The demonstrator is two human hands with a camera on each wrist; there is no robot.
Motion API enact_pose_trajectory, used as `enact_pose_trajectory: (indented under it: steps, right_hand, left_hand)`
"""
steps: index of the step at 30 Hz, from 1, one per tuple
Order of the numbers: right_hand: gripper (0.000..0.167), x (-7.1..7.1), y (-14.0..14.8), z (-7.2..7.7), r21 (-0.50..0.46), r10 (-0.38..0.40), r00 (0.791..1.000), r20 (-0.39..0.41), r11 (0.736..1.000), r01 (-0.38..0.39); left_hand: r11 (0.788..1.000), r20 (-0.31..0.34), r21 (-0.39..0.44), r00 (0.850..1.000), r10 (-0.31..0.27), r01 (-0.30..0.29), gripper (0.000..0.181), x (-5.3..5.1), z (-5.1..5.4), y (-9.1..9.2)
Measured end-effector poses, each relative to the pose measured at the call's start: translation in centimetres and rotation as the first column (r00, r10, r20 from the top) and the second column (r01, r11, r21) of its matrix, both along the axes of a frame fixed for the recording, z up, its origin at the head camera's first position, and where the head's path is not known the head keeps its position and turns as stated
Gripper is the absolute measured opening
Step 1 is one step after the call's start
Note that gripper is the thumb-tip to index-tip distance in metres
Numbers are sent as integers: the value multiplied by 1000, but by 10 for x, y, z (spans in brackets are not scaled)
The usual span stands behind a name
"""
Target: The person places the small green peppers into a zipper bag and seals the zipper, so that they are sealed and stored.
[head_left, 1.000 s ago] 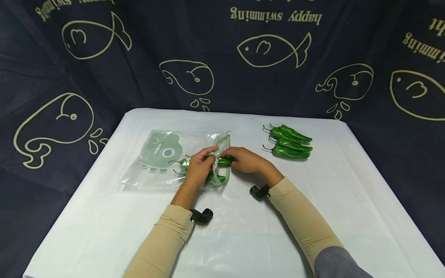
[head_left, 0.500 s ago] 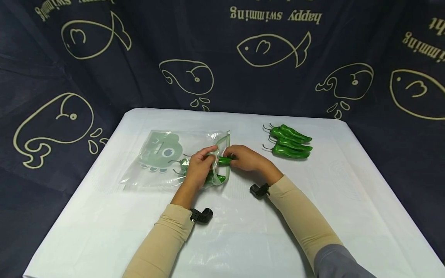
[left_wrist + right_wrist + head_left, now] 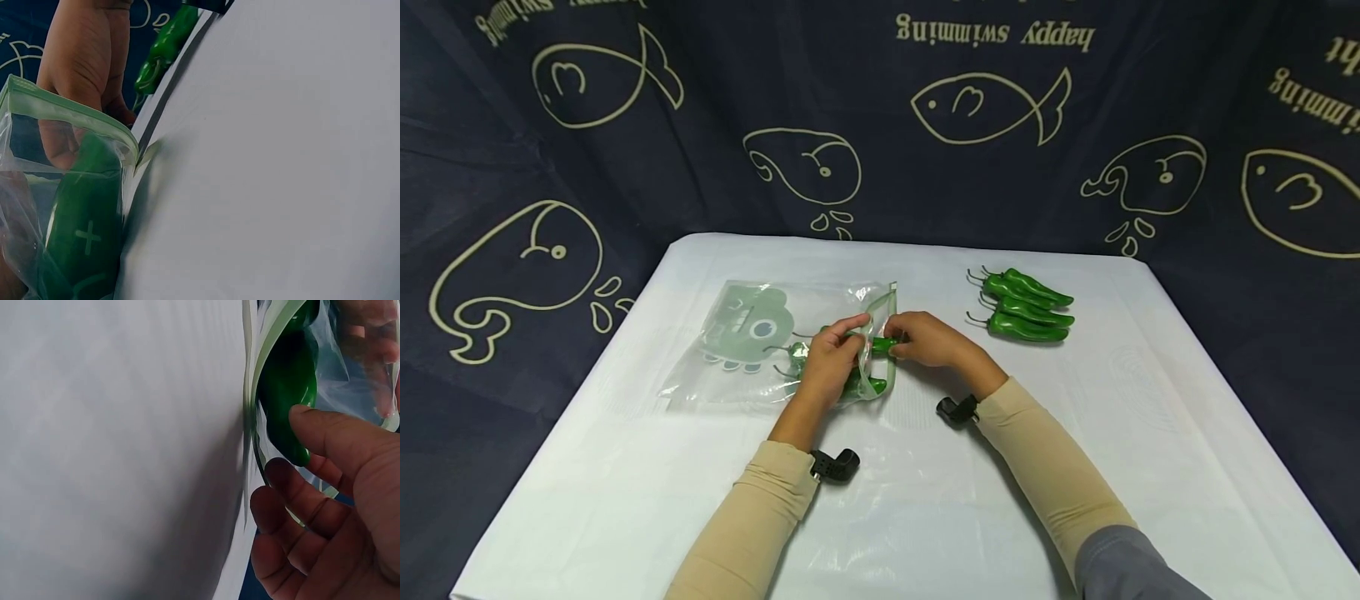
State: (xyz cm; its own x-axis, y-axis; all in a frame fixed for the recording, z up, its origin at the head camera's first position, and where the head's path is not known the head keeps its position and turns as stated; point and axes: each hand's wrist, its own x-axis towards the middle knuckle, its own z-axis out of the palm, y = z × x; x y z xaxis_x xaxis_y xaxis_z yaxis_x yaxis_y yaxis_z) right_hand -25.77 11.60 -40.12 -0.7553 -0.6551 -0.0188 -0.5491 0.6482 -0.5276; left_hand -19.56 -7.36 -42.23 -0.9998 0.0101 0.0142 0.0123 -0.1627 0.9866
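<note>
Clear bag [image 3: 741, 333] with a green pepper [image 3: 882, 345] in its mouth.
The bag looks light and floppy, best held near the rim, where the left hand [image 3: 829, 362] pinches; the right hand [image 3: 928, 342] curls thumb and fingers round the pepper's tip, probably firm, smooth and slippery.

Loose green peppers [image 3: 1032, 312]: four. Peppers [image 3: 877, 386] at bag [image 3: 748, 325]: three visible. Bag: one. Hands [image 3: 831, 364]: two. Wrist cameras [image 3: 838, 467]: two.
</note>
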Motion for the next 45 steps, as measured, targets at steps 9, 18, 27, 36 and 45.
enact_pose_trajectory:
  steps: [9,18,27,36,45]
  right_hand:
    - [21,1,1,-1,-25,13,1000,-6,1000,-13]
    - [18,3,0,-1,-31,19,1000,-20,999,-20]
    - [9,2,-2,-2,-11,3,1000,-10,1000,-3]
    - [9,2,-5,-1,-9,1,1000,-29,1000,-1]
    - [13,2,-9,-1,-5,7,999,-45,1000,-8]
  left_hand:
    - [1000,-5,8,1000,1,-1,39,0,0,1]
    - [1000,6,14,1000,4,-4,38,1,0,0]
    - [1000,-1,-8,1000,12,-12,37,2,0,1]
    - [1000,-13,-24,1000,15,-15,37,1,-1,1]
    - [1000,0,-9,1000,5,-5,37,1,1,0]
